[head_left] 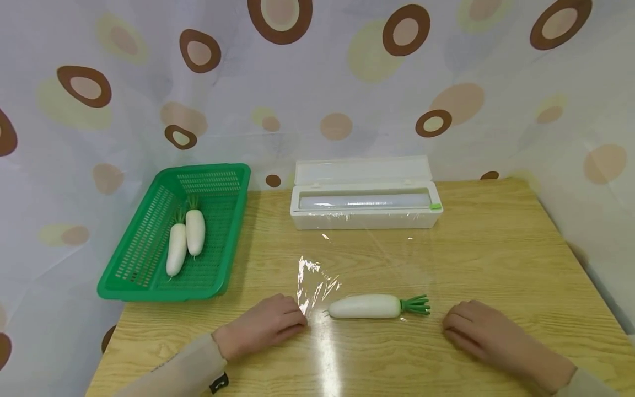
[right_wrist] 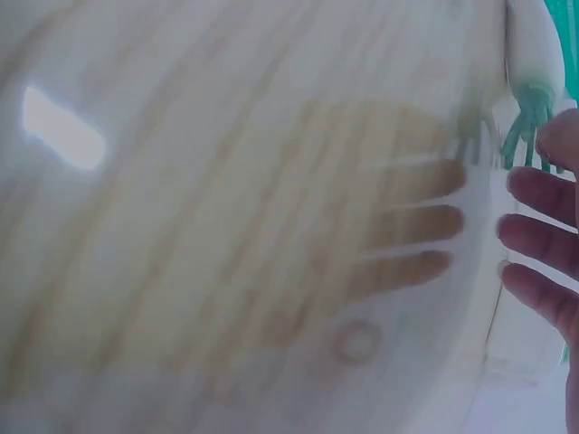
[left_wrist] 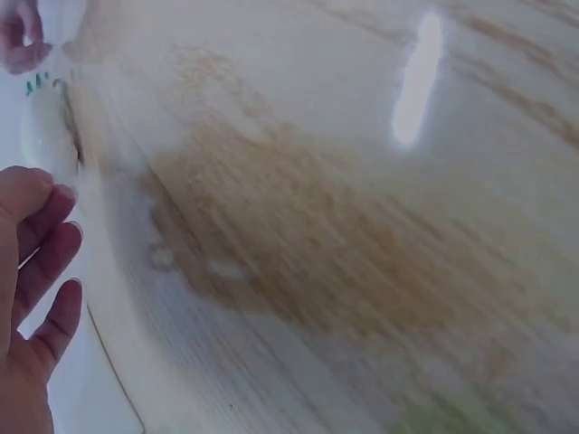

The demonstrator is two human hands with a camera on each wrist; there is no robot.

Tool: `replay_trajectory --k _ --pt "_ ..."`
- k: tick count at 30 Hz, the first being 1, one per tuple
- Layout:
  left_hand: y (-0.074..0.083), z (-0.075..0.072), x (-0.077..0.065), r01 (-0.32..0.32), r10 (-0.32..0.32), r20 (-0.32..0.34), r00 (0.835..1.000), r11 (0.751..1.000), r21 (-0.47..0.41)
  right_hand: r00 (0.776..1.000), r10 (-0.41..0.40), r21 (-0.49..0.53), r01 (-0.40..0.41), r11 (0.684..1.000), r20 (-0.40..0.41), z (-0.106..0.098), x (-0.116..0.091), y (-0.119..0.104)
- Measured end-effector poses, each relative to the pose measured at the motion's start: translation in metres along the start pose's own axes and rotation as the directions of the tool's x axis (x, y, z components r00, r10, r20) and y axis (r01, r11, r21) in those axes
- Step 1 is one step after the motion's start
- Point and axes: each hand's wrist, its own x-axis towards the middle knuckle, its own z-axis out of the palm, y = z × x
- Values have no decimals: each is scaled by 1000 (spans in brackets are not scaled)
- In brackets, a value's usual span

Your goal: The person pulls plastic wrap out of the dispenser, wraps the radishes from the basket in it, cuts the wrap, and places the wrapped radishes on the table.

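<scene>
A white radish (head_left: 364, 306) with trimmed green stalks lies sideways on the wooden table, its stalks toward the right. Clear plastic wrap (head_left: 317, 281) stretches from a white dispenser box (head_left: 367, 220) down to the radish; whether it passes over or under the radish I cannot tell. My left hand (head_left: 268, 325) rests by the film's near left corner, beside the root tip, fingers loosely bent. Right of the stalks lies my right hand (head_left: 483, 336), relaxed and apart from the radish. In the right wrist view its fingers (right_wrist: 543, 190) are spread and hold nothing visible.
At the back left stands a green basket (head_left: 235, 237) with two more white radishes (head_left: 195, 231) inside. The dispenser's lid (head_left: 364, 170) is raised, showing the film roll (head_left: 364, 201). A patterned sheet (head_left: 337, 94) hangs behind the table (head_left: 506, 248).
</scene>
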Motion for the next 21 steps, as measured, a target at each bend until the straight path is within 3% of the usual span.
replay_trajectory --k 6,10,13,16,21 --pt "-2 -6 5 -3 -1 -111 994 999 -33 998 20 -24 -21 999 -52 -6 4 6" --pt "-5 -6 9 50 -61 -158 986 996 -73 995 70 -53 -74 996 -71 -10 10 9" --pt "-8 -4 11 115 -136 -165 977 985 -132 988 136 -13 -137 990 -67 -11 13 10" --pt "-9 -2 12 204 -247 -147 958 944 -261 975 221 76 -217 973 -37 -10 17 10" --pt "-11 4 14 310 -397 -109 911 836 -453 935 352 257 -349 901 36 -9 19 9"
